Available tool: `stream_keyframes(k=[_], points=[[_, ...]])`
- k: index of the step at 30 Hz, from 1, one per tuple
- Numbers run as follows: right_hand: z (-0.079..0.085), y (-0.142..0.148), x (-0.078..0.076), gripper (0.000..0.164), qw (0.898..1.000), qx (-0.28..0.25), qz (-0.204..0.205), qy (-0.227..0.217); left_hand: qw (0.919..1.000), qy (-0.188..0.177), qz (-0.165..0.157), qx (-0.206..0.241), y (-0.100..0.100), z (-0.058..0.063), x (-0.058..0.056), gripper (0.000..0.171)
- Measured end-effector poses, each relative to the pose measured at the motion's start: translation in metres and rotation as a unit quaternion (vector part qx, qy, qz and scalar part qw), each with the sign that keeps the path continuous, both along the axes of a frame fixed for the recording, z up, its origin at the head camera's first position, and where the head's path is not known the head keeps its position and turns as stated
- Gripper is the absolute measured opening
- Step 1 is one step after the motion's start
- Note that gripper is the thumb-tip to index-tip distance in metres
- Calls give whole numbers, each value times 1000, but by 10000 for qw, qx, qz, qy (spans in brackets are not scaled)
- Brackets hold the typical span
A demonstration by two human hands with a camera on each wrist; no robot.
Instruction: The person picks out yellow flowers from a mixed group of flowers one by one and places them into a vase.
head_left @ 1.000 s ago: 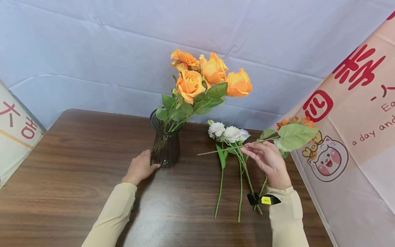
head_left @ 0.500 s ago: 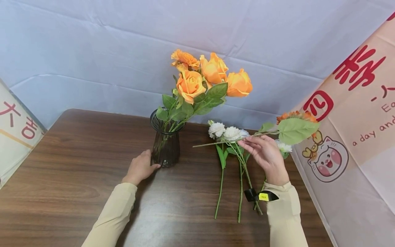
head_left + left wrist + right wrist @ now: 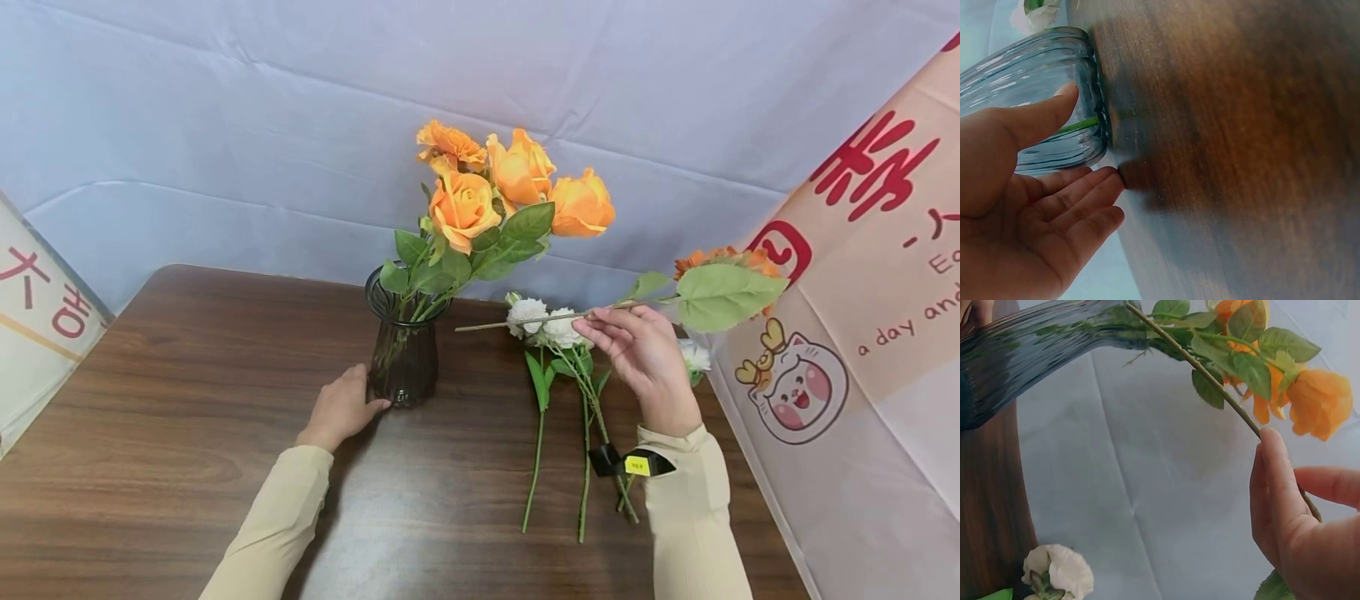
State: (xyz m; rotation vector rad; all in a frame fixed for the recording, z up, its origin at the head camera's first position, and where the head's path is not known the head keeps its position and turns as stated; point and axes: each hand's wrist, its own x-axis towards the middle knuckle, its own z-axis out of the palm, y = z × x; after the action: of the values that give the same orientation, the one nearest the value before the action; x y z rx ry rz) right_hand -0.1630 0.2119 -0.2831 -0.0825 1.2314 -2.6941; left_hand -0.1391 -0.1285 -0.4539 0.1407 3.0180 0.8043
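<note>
My right hand (image 3: 637,358) pinches the thin stem of an orange many-petalled flower (image 3: 727,260) between thumb and fingers. Its stem points left towards the vase, and a large green leaf covers part of the bloom. A dark ribbed glass vase (image 3: 405,362) stands upright on the table, holding several orange flowers (image 3: 465,208). Beside the vase's base rests my left hand (image 3: 345,408), thumb in front. In the left wrist view, the thumb lies against the glass (image 3: 1035,69) and the fairly straight fingers extend alongside it. The stem tip (image 3: 1132,307) overlaps the vase mouth in the right wrist view.
White flowers (image 3: 527,315) with long green stems (image 3: 583,475) lie on the brown wooden table (image 3: 187,400), right of the vase and under my right arm. A pale cloth (image 3: 300,125) hangs behind. Printed panels (image 3: 862,292) flank the table.
My right hand has risen slightly, lifting the orange flower; its stem tip has moved up and left towards the vase. The left hand and vase stay in place.
</note>
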Motion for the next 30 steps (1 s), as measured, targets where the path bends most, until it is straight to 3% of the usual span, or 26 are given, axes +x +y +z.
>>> stream_keyframes(k=[13,22,30], points=[[18,-18,-4,26,9990,5,40,442,10000,79,33,-34,1,0,1,49],[23,-29,-5,25,9963,435,167,720,10000,-18,5,-16,0,0,0,50],[24,-39,-6,22,9932,892,26,749,10000,-7,7,2,1,1,0,49]])
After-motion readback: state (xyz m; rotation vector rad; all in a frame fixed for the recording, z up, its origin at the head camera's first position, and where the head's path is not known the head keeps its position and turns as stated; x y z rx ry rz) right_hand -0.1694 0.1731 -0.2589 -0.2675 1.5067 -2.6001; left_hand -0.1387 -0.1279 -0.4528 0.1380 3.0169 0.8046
